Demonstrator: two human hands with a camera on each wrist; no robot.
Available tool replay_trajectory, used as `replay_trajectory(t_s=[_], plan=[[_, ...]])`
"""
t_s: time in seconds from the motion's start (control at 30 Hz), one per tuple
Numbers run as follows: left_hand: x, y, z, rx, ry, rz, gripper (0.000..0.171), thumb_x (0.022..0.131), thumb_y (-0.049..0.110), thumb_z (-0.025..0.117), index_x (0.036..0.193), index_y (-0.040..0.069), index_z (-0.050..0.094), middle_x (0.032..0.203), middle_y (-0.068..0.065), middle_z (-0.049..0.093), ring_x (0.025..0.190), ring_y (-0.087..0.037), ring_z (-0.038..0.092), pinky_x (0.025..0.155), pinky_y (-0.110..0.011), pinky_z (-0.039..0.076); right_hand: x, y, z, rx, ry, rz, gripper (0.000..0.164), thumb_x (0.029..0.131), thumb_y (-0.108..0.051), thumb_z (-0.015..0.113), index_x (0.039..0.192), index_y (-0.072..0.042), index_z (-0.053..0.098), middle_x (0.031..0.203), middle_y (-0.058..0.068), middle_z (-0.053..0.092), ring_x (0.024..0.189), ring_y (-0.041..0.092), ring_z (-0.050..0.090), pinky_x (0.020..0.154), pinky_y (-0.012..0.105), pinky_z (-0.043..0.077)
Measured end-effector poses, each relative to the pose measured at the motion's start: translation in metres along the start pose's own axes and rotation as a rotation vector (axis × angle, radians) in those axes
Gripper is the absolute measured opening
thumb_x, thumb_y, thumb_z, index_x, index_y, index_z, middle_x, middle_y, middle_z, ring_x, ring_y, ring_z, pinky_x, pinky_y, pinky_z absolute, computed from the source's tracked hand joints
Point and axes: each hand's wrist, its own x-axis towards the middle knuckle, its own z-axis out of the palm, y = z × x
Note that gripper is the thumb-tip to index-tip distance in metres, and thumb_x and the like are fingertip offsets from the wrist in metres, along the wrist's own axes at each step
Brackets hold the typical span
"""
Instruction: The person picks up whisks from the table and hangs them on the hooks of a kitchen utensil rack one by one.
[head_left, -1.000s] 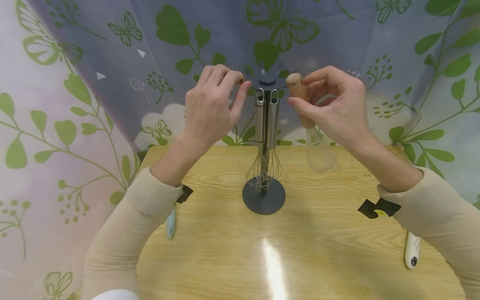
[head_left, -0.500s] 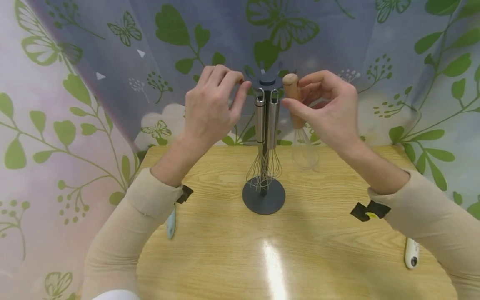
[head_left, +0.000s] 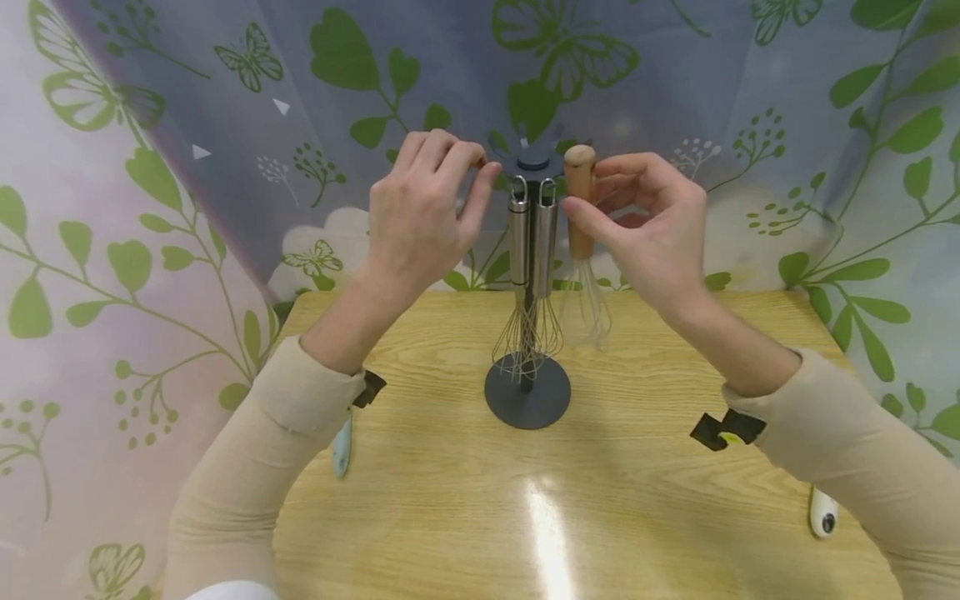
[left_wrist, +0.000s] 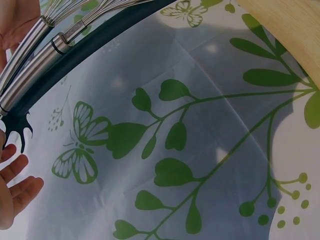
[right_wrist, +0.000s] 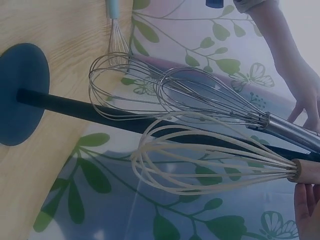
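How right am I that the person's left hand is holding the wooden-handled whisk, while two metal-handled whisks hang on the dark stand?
One thing is off: the head view shows the right hand holding the wooden-handled whisk. The two metal-handled whisks do hang on the dark stand.

Counted on one tabletop (head_left: 450, 500), read as a dial from my side: one stand (head_left: 527, 406) at twelve. Whisks, four: two steel whisks (head_left: 546, 250) at twelve, one wooden-handled whisk (head_left: 581, 239) just past it, one blue-handled whisk (head_left: 342, 450) at nine. One white handle (head_left: 822, 510) just past three, remainder hidden. Two hands, mine: left hand (head_left: 420, 212) at eleven, right hand (head_left: 651, 229) at one.
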Motion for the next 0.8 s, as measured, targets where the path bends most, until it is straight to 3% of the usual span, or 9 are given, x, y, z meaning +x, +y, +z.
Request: replay_trajectory(t_s=[0.23, 0.8], plan=[[0.0006, -0.0001, 0.0000, 0.004, 0.005, 0.003, 0.038, 0.112, 0.035, 0.050, 0.101, 0.006, 0.073, 0.099, -0.012, 0.070, 0.101, -0.034, 0.065, 0.054, -0.041, 0.055, -0.0034, 0.0015, 0.0002, 0.044, 0.001, 0.009, 0.027, 0.085, 0.004, 0.083, 0.110, 0.001, 0.073, 0.088, -0.019, 0.074, 0.076, 0.007, 0.072, 0.062, 0.019, 0.059], [0.0016, -0.0027, -0.0023, -0.009, -0.017, -0.023, 0.038, 0.112, 0.036, 0.051, 0.104, 0.007, 0.074, 0.100, -0.012, 0.070, 0.101, -0.034, 0.064, 0.056, -0.042, 0.055, -0.0079, -0.0031, 0.0034, 0.030, -0.009, 0.000, 0.033, 0.082, 0.006, 0.085, 0.112, 0.006, 0.071, 0.090, -0.022, 0.074, 0.077, 0.007, 0.071, 0.063, 0.019, 0.060]])
